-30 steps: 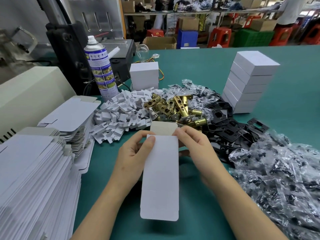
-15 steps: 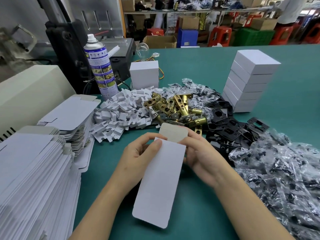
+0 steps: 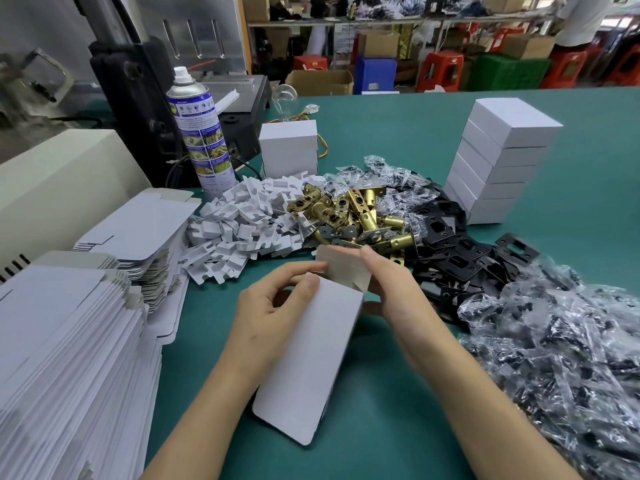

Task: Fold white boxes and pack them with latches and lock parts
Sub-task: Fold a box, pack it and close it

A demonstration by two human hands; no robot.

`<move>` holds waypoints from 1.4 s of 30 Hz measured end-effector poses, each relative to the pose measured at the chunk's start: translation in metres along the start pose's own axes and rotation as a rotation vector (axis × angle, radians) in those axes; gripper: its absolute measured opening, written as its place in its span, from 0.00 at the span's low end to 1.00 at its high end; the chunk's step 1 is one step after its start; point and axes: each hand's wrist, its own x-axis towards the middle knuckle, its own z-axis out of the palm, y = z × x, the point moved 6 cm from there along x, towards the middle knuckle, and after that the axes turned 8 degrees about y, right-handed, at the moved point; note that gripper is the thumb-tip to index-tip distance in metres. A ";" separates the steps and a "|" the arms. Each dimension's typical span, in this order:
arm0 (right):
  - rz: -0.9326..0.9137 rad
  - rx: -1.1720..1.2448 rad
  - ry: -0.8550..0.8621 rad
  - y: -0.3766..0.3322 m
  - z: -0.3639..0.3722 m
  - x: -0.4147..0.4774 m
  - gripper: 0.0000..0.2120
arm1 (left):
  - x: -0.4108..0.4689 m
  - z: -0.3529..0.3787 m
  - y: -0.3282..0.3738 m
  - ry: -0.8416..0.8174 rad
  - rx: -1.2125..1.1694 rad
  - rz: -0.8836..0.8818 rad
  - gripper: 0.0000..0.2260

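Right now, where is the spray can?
Head view, left side: the spray can stands upright behind the heap of white pieces, between the black machine and a white box.

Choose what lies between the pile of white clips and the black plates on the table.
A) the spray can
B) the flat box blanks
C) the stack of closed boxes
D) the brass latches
D: the brass latches lie in a heap, with the white clips at one side of it and the black plates at the other.
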 end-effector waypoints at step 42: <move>-0.236 -0.129 0.086 -0.015 -0.002 -0.008 0.05 | -0.003 -0.003 0.012 0.017 0.046 0.172 0.10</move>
